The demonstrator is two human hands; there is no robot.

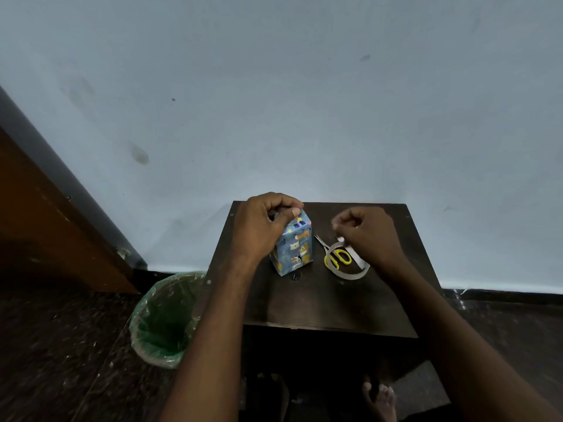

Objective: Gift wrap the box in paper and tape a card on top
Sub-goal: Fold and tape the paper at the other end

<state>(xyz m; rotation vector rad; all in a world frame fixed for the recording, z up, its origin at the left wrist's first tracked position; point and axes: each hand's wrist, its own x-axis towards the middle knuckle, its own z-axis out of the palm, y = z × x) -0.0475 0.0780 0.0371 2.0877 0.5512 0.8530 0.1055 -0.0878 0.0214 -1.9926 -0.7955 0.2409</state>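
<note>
Left hand (262, 226) grips wrapped box (295, 246) — bin (166, 321) (lined)

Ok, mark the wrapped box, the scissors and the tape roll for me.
wrapped box (295, 248): head view, front patterned face.
scissors (338, 257): head view, yellow handle loops.
tape roll (350, 274): head view, near rim of the ring.
</note>
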